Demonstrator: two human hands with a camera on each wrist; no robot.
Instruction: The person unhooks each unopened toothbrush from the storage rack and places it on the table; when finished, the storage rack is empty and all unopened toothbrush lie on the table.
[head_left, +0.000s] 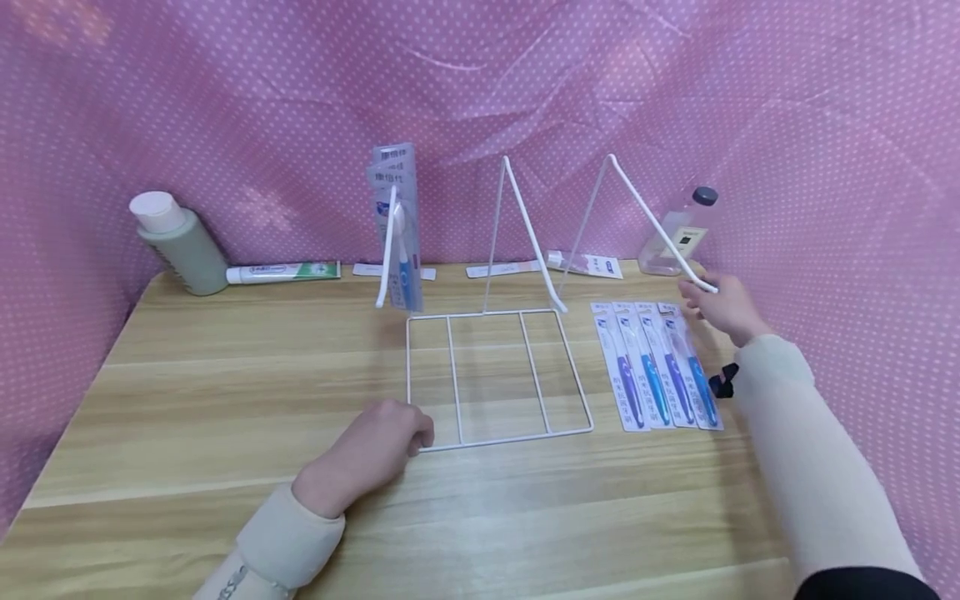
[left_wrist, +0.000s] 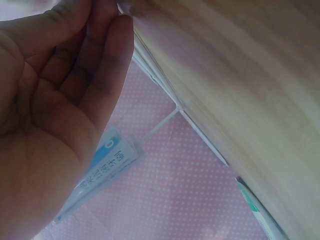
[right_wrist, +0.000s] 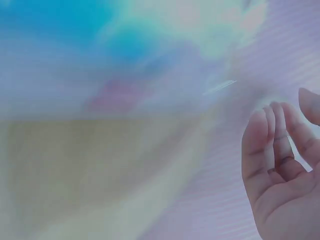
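A white wire rack (head_left: 505, 438) has its grid base on the table and three prongs slanting up. My left hand (head_left: 371, 454) pinches the near left corner of the base; in the left wrist view its fingertips (left_wrist: 119, 27) meet the wire. Several packaged toothbrushes (head_left: 405, 258) hang on the left prong. The middle and right prongs are bare. My right hand (head_left: 723, 308) is beside the tip of the right prong, fingers loosely bent; the right wrist view shows nothing between fingers and thumb. A row of packaged toothbrushes (head_left: 656, 367) lies just left of that hand.
Along the back edge are a green bottle (head_left: 183, 250) with a white cap, a green-and-white toothpaste tube (head_left: 285, 272), another tube (head_left: 592, 265) and a clear bottle (head_left: 671, 242) with a dark cap. A pink dotted curtain (head_left: 300, 125) hangs behind the wooden table (head_left: 225, 400).
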